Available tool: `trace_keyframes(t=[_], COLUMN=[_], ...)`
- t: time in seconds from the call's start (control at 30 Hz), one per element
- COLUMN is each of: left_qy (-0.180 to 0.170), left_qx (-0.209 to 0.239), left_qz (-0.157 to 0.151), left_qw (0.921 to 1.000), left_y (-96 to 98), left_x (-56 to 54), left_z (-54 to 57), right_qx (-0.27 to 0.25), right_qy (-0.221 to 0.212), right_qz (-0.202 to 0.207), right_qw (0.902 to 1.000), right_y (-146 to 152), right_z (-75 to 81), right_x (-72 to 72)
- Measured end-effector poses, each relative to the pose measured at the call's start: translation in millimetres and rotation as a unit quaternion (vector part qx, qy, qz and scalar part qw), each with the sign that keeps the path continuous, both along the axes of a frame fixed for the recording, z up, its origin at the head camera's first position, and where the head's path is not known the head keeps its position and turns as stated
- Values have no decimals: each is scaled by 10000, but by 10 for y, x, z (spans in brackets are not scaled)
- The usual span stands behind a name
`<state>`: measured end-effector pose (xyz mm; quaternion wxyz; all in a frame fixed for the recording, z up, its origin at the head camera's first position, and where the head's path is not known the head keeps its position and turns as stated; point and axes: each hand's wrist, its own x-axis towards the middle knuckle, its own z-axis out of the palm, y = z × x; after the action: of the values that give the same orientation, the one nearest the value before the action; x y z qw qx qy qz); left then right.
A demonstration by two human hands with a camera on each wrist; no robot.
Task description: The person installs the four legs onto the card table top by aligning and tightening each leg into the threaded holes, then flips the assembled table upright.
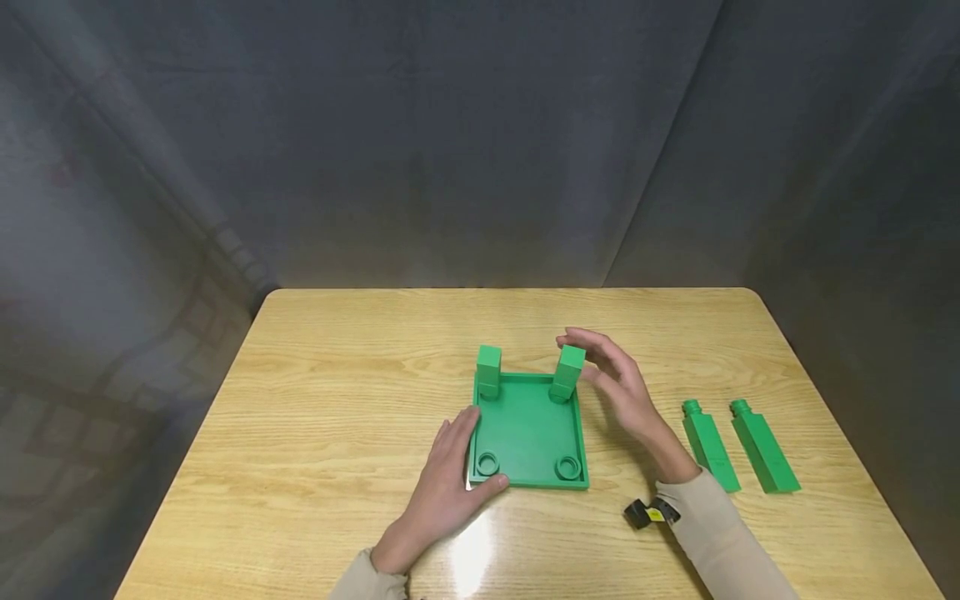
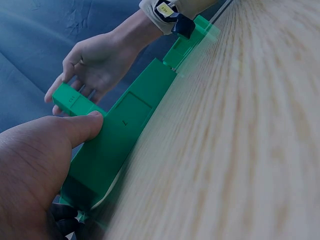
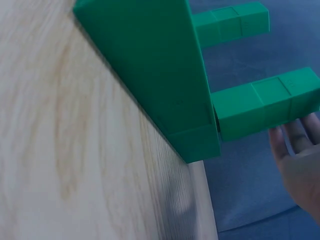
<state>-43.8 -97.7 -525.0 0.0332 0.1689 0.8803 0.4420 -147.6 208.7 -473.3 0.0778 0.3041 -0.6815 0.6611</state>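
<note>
A green square tray-like base [image 1: 525, 433] with a raised rim lies on the table. Green square-section legs stand upright in its two far corners, the far-left leg [image 1: 489, 367] and the far-right leg [image 1: 567, 371]. Round sockets show in the near corners, the near-left one [image 1: 487, 464] and the near-right one [image 1: 567, 468]. My left hand [image 1: 444, 485] holds the base at its near-left corner, thumb on the near side and fingers along the left side. My right hand [image 1: 621, 385] is beside the far-right leg, fingers loosely bent, fingertips close to its top in the right wrist view.
Two loose green legs with threaded ends, a nearer one [image 1: 712, 452] and an outer one [image 1: 767, 452], lie to the right on the wooden table [image 1: 337, 375]. A black wrist camera [image 1: 639, 513] sits by the right sleeve. Dark curtains [image 1: 450, 150] hang behind the table.
</note>
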Motion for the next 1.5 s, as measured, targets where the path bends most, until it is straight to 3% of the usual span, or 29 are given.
trace_keyframes(t=[0.17,0.4,0.63,0.8,1.03,1.33,1.5], left_qy=[-45,-73,21,18,23,36,2], left_qx=[-3,-20,18,31,44,-6,3], left_qz=[1,16,-13,-16,-21,-15,-1], left_qw=[10000,10000,10000,10000,10000,10000,10000], left_y=[1,4,2,2,0,0,0], left_x=[1,1,3,1,1,-2,-3], left_z=[7,13,8,7,5,5,2], right_qx=[19,298,336,384,417,189,122], right_qy=[-90,13,-181,-316,-149,143,48], right_qz=[107,-602,-1471,-1611,-1429,-321,-177], right_qw=[9999,9977,9884,9857,9887,9992,9998], right_y=[-2,-15,-98,-114,-94,-40,-30], right_z=[10,-15,-18,-12,-18,-13,-8], right_x=[13,19,61,76,62,30,29])
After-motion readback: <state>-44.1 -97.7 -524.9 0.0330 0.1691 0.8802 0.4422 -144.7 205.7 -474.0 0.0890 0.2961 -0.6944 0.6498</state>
